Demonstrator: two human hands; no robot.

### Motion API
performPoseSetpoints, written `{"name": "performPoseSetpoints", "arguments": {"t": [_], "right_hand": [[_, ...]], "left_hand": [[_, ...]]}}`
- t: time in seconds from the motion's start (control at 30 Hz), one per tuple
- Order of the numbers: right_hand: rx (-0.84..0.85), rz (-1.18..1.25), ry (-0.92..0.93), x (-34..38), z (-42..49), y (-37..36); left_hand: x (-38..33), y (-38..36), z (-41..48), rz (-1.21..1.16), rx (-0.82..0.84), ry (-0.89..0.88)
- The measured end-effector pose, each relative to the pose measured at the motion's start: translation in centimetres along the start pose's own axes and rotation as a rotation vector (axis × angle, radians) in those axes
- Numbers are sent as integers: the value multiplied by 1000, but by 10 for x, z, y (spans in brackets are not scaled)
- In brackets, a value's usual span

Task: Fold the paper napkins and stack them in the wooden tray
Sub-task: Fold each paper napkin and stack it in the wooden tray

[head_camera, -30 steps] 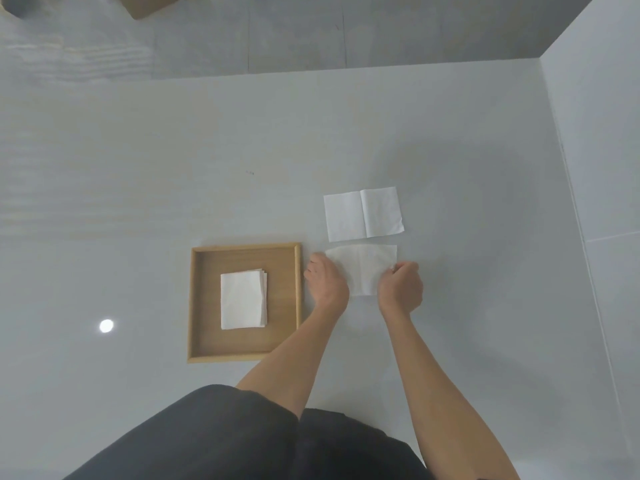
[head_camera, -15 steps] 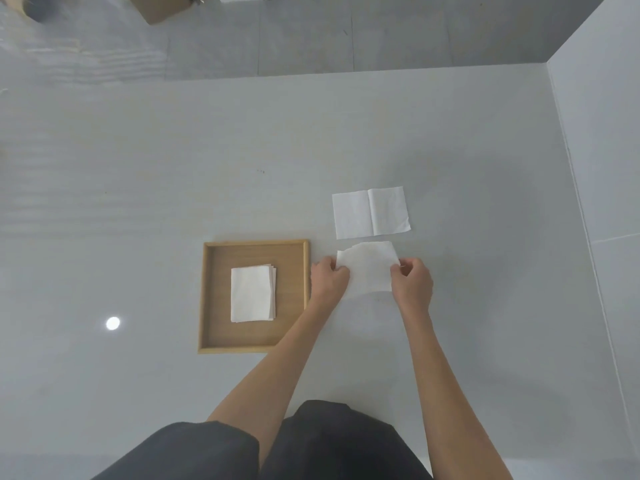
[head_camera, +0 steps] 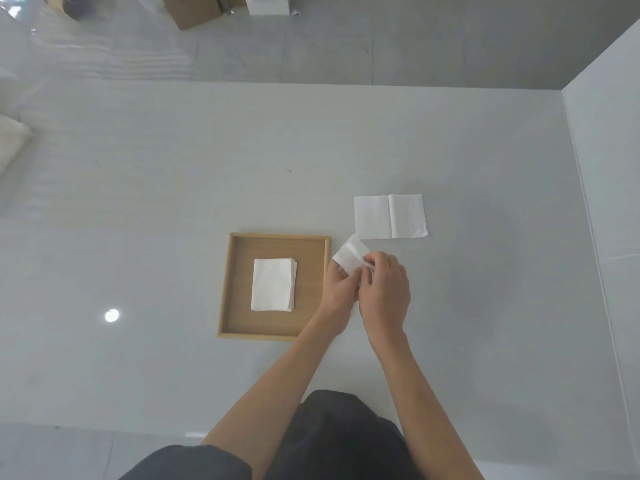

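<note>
Folding is under way: a napkin (head_camera: 349, 258) is pinched between both hands, left hand (head_camera: 337, 292) and right hand (head_camera: 384, 292) pressed together, just beside the wooden tray (head_camera: 239, 289). Next, it should be laid on the stack (head_camera: 273, 285).

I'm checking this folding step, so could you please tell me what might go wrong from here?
Both hands, left and right, pinch the napkin in the air, so its halves may fold askew. The stack in the wooden tray already fans at its right edge; a careless drop could skew it further. Moving towards the tray, a forearm might brush the unfolded napkin.
</note>
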State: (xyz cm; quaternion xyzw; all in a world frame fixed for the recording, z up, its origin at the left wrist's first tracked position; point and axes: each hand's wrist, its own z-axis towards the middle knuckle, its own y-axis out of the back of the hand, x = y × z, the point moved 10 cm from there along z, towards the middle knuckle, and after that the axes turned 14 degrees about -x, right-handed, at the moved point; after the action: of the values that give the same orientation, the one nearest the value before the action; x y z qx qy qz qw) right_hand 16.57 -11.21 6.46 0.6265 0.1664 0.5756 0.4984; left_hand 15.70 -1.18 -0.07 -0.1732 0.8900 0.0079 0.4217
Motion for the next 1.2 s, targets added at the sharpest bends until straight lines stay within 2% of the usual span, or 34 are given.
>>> {"name": "performPoseSetpoints", "arguments": {"t": [0.33, 0.43, 0.5, 0.57, 0.7, 0.77, 0.83, 0.9, 0.93, 0.97, 1.07, 1.1, 1.2], "right_hand": [[93, 48, 96, 29, -27, -6], [99, 64, 123, 37, -35, -5], [166, 55, 143, 40, -41, -10], [319, 85, 151, 39, -47, -24], [749, 315, -101, 32, -64, -42], [857, 337, -139, 35, -70, -45], [767, 370, -140, 41, -65, -44], [509, 414, -213, 36, -51, -34], [438, 445, -281, 31, -49, -34], [456, 494, -367, 27, -53, -39], [737, 565, -549, 31, -87, -72], [782, 552, -577, 30, -96, -82], [729, 530, -647, 26, -111, -102]], "left_hand": [[2, 29, -18, -233, 88, 179], [-1, 38, -23, -219, 95, 188], [-4, 43, -25, -178, 106, 169], [-4, 52, -24, -126, 85, 157], [-1, 81, -22, -55, 67, 174], [1, 97, -21, -35, 79, 189], [-1, 112, -20, -22, 69, 202], [-5, 129, -16, -3, 43, 208], [-9, 138, -15, 13, 29, 210], [-12, 146, -14, 35, 24, 212], [-20, 167, -12, 152, 51, 208], [-22, 173, -11, 191, 64, 203], [-30, 192, -2, 317, 54, 116]]}}
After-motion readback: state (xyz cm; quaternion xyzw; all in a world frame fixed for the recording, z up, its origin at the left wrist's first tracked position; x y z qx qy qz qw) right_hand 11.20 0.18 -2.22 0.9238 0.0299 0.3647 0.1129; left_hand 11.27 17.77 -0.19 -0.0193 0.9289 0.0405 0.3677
